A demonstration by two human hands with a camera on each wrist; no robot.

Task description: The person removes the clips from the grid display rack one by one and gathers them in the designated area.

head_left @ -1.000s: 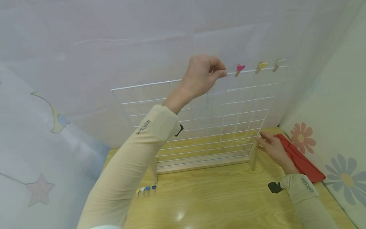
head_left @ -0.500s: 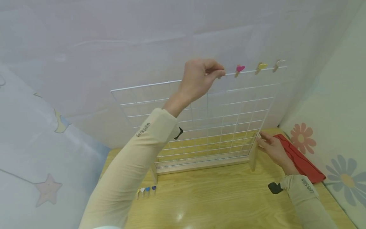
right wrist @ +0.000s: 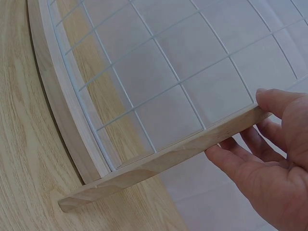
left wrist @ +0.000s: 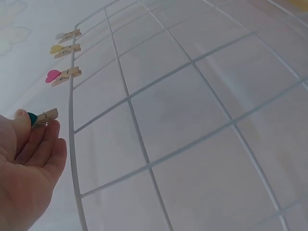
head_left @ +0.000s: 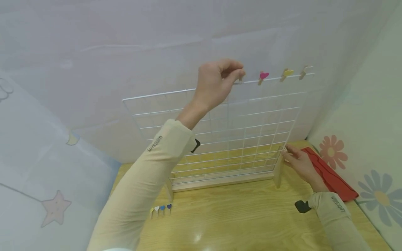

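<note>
My left hand [head_left: 239,74] is raised to the top wire of a white wire grid panel [head_left: 238,132] and pinches a small wooden clip with a teal heart [left wrist: 43,117] beside that wire. Three more clips sit on the same wire to the right: pink [head_left: 263,75], yellow [head_left: 287,73] and white [head_left: 305,70]. My right hand [head_left: 290,153] holds the top of the panel's right wooden post [right wrist: 163,161], thumb on one side and fingers on the other.
The panel stands in a wooden base [head_left: 220,181] on a light wooden table [head_left: 245,216]. Several heart clips [head_left: 160,208] lie in a row at the front left. A red flat thing [head_left: 329,174] lies at the right by a flowered wall.
My left hand has shifted slightly left and up along the top wire, and the clip's tip now shows at its fingertips. The right hand has stayed on the post.
</note>
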